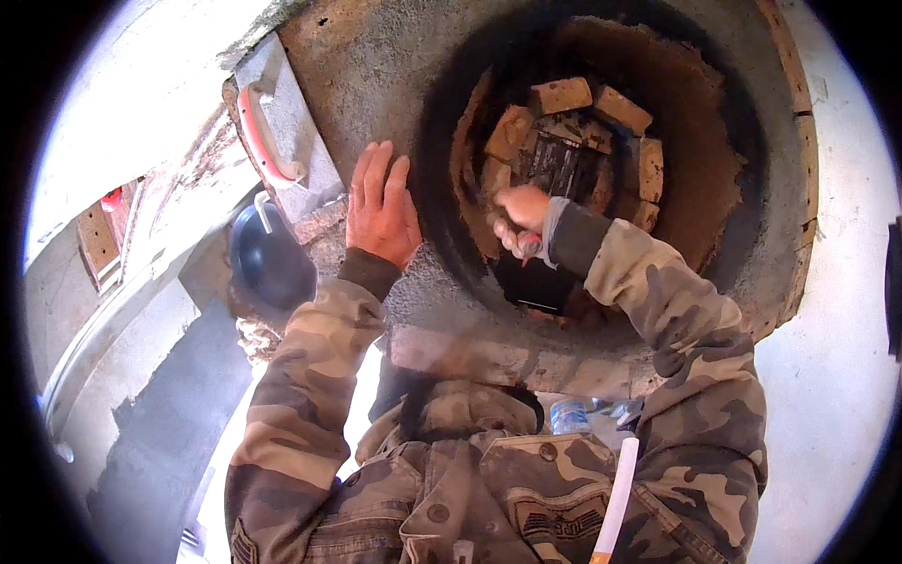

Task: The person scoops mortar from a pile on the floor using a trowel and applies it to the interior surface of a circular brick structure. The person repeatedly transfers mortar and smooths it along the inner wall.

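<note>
"While the left hand (383, 211) is resting palm down on the concrete surround (376, 85), what is the right hand (519, 214) holding?"

"One hand tool (532, 244) with a reddish handle end, which is sitting inside the round pit (700, 122), beside the near left part of the brick ring. The right grip is clasping the handle; the left is lying nearly flat, fingers slightly parted, pinching nothing. The fist and shadow are hiding the tool's working end — I am leaving its shape unrecorded."

"How are you rating its handling?"

"By judgement only, I am rating it stiff and fairly light, with grit possibly making the handle slick. I am recommending a full hold around the handle. I am judging the bricks (562, 95) heavier, rigid and prone to chipping; their long sides are offering the surest hold."

"And the count?"

"I am counting two hands, one held tool and at least six bricks standing in the ring — shadow is possibly hiding more. One float (299, 122) with a red-backed handle is lying left of the left hand, and one dark bowl (272, 258) is sitting near the float's lower end."
</note>
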Motion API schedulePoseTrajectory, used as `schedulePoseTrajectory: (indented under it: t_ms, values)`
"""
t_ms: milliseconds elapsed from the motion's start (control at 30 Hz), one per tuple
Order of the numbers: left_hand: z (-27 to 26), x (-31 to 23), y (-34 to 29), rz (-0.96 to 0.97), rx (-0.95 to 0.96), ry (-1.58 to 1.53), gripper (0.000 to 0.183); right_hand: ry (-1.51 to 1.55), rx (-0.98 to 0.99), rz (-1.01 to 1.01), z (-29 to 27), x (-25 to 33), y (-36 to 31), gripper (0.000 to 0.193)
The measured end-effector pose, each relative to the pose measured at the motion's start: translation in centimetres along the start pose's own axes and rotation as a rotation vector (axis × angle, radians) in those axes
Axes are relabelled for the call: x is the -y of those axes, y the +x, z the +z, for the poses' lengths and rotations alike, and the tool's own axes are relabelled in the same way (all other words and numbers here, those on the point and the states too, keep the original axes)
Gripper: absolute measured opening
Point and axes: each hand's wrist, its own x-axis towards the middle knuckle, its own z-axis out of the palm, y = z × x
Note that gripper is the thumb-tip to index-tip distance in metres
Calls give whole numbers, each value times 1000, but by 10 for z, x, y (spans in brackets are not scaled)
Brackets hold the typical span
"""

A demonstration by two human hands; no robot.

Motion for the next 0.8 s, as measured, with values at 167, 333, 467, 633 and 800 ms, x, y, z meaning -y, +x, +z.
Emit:
schedulePoseTrajectory:
  t_ms: [167,333,467,633,800]
  values:
    - [0,-2,3,-1,-6,19,46,-293,36,242,4,2,-39,38]
    - [-4,-2,1,-17,-6,64,47,-435,-118,277,24,8,-123,39]
    - [-2,3,-2,-10,-9,23,47,-172,-114,166,4,16,-152,37]
    - [1,2,1,3,-8,7,47,28,-112,117,-11,20,-69,34]
    - [2,2,1,6,-1,-14,46,-209,-203,139,6,-21,-49,38]
